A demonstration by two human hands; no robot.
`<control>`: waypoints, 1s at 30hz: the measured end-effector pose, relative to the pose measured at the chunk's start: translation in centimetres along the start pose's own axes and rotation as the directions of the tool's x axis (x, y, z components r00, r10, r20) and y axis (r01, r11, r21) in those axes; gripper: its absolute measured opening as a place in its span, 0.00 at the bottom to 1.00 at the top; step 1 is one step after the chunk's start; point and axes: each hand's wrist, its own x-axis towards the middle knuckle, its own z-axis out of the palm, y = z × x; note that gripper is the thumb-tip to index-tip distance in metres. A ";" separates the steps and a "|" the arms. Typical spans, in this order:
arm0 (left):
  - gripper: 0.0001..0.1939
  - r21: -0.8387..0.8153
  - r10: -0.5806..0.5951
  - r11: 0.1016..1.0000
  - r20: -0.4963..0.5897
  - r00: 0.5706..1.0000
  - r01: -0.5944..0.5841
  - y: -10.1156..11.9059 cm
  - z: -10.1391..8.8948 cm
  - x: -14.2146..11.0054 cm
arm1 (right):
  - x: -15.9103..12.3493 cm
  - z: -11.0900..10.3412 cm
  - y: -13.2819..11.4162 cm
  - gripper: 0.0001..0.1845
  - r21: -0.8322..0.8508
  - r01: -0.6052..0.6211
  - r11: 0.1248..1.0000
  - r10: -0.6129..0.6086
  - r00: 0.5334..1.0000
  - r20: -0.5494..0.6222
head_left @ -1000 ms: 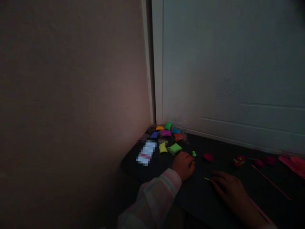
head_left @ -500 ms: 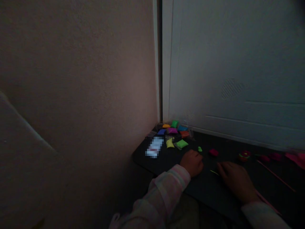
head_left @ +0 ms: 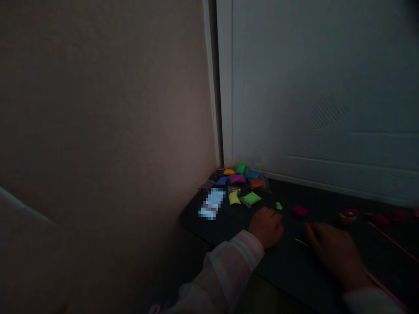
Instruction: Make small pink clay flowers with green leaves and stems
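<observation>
My left hand [head_left: 266, 227] rests on the dark tabletop [head_left: 229, 223] with its fingers curled in. Whatever may be inside it is hidden. To its right, my right hand [head_left: 334, 253] lies palm down, fingers stretched forward over the table. From beneath its left side a thin yellow-green strand [head_left: 301, 242] sticks out; the rest is covered. Just beyond my left hand sits a small bright green lump [head_left: 278, 206]. A dark pink lump [head_left: 299, 211] lies between the hands, farther back.
Several bags of coloured clay-like material, one green [head_left: 251, 199] and one yellow [head_left: 234, 197], lie at the back left beside a blurred-out phone-like rectangle [head_left: 212, 203]. Rightward are a flower-topped piece [head_left: 348, 216] and a pink stick [head_left: 393, 241]. A wall and a white panel [head_left: 310, 78] border the table.
The view has shifted slightly, so the things on the right appear farther right. Both hands keep nearly the same places on the table, and the strand still shows beside my right hand.
</observation>
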 end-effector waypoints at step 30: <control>0.13 -0.068 0.162 0.986 0.117 0.980 -0.155 -1.2 0.6 3.3 | 0.1 1.5 2.2 0.18 0.056 0.226 0.973 -0.229 0.972 0.055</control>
